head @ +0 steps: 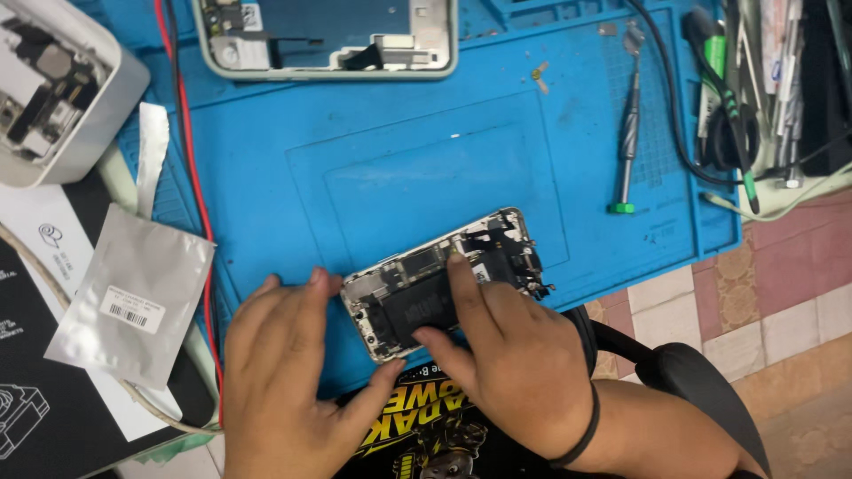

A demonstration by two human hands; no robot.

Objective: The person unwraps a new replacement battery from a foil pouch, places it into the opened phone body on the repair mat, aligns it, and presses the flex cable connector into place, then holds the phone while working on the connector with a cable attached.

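An opened phone point(497, 248) with its black battery point(422, 310) and circuit boards showing lies tilted on the blue work mat point(373, 168), near the mat's front edge. My left hand point(284, 381) steadies the phone's left end, with a fingertip at its top corner and the thumb under its bottom corner. My right hand point(506, 355) rests over the phone. Its index finger presses on the boards above the battery and its thumb lies on the battery's lower edge. A black band circles my right wrist.
A second empty phone frame point(328, 40) lies at the mat's far edge. A screwdriver with a green tip point(628, 133) rests on the right of the mat, beside a tray of tools point(763, 80). A silver foil pouch point(133, 297) and a white box point(53, 89) sit left.
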